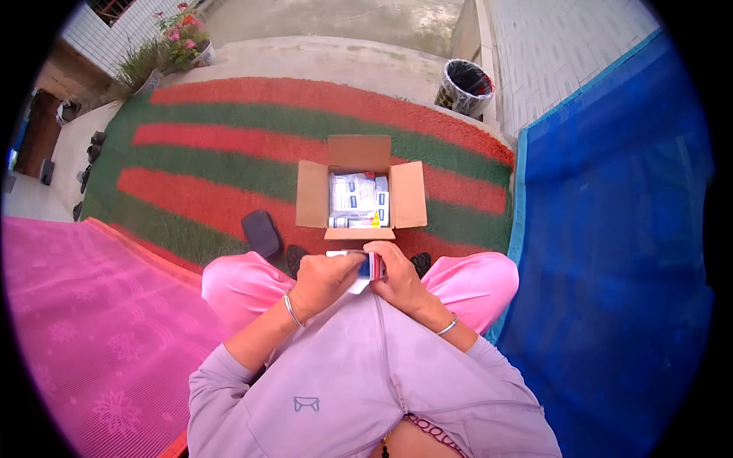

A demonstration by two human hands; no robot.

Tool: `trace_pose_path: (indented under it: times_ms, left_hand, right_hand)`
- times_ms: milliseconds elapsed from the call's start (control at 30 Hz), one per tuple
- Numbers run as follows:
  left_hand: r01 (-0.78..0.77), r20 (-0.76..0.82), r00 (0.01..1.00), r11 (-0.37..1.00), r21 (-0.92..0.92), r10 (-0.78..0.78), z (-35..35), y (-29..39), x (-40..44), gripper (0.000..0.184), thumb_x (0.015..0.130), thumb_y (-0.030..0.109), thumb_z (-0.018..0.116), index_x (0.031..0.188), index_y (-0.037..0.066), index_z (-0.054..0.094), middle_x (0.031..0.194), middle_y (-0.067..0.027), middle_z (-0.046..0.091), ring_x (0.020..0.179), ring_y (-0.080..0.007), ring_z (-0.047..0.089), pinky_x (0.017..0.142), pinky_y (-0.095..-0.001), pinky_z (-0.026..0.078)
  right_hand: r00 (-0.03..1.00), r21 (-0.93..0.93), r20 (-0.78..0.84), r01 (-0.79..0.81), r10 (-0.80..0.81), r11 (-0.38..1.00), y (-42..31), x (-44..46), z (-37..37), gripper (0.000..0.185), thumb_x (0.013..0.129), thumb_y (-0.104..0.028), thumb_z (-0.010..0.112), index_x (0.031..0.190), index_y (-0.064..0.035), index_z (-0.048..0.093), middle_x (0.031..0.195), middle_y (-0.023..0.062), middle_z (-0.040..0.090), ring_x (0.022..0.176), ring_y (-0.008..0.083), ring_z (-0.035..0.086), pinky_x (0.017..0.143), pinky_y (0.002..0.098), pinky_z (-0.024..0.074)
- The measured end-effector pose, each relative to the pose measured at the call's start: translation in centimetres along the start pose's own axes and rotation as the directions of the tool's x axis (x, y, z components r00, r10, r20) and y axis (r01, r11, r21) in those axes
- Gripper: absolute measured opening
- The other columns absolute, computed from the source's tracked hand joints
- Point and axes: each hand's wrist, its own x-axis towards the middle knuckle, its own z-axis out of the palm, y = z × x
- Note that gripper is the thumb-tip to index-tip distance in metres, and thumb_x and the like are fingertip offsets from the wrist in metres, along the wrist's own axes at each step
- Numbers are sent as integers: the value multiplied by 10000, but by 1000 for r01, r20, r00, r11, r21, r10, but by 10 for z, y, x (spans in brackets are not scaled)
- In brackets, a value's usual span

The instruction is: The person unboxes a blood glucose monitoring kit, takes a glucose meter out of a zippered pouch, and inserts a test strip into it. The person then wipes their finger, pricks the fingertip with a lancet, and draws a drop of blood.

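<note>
Close in front of my lap, my right hand (399, 276) grips a small white, red and blue box (376, 266) by its side. My left hand (330, 281) is closed at the box's other end, its fingertips partly hidden among white flaps. A dark blue patch shows between the hands; I cannot tell whether it is the box or its contents. Just beyond stands an open cardboard carton (408, 196), flaps folded outward. White packets with blue labels (353, 192) and a white, yellow-marked package (368, 220) lie inside it.
Under the carton lies a red and green striped carpet (229, 137). A dark grey case (262, 233) rests left of my feet. Pink cloth (99, 328) borders the left, blue mesh (603, 252) the right. A bin (464, 88) and flowerpots (204, 53) stand farther back.
</note>
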Motion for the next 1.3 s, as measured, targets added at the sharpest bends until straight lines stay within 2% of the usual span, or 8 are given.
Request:
trace_pose_path:
  times_ms: [100,133,200,300,500,733,1067,1300]
  left_hand:
    - [213,-12,968,850,-481,-250,-4,2,4,158,792,18,569,949,19,585,690,-132,606,549,-144,596,507,-249,448]
    - [397,142,911,728,-559,-388,-14,6,4,117,844,0,501,932,-6,578,675,-22,572,572,-55,508,500,-201,407]
    - [410,177,860,442,-798,-478,-17,9,5,117,858,16,479,936,-9,563,722,-25,570,620,-67,531,545,-199,427]
    - [348,122,811,305,-886,-572,-30,19,10,112,819,-7,496,908,-21,563,827,-68,591,702,-108,570,657,-218,458]
    - [106,-165,944,739,-665,-284,-19,21,8,131,840,-11,445,925,-6,545,1061,-128,536,1005,-191,522,873,-307,407]
    - [164,-40,953,625,-763,-300,-11,23,2,146,853,4,433,963,-5,529,1077,-129,549,1038,-206,508,910,-323,383]
    - [-4,-269,875,550,-835,-402,-10,25,8,126,876,58,422,961,28,510,1182,-156,475,1065,-242,500,896,-370,417]
    - [39,-170,938,579,-814,-302,-8,28,10,136,891,52,386,979,30,489,1163,-164,484,1061,-243,507,891,-368,422]
  right_hand:
    - [997,151,-1,-73,74,986,-4,1,-2,495,667,-25,640,1115,-23,430,1054,174,504,1001,345,510,854,372,421]
    - [997,152,-2,-81,82,985,-5,1,-2,495,667,-25,640,1115,-23,430,1054,174,504,1001,345,510,854,372,421]
    - [992,261,-32,-109,122,959,-7,2,-3,534,665,31,651,1140,-52,422,1009,125,539,927,228,566,812,308,444]
    - [985,436,-7,-150,170,887,-5,1,0,568,678,52,652,1169,-81,399,1075,74,488,1013,163,500,848,277,421]
    - [956,826,121,-246,267,508,-6,0,6,545,712,29,632,1189,-80,391,1130,49,434,1081,138,434,919,289,370]
    - [968,794,66,-197,241,575,-13,5,0,453,822,-265,609,1182,-78,408,1166,58,426,1100,158,424,939,302,357]
    - [976,824,35,-150,216,546,-5,4,1,349,855,-183,584,1165,-65,473,1179,75,442,1130,155,401,977,300,303]
    - [956,833,91,-226,279,505,-18,7,0,508,813,-171,641,1251,-59,409,1197,73,448,1125,158,419,965,290,323]
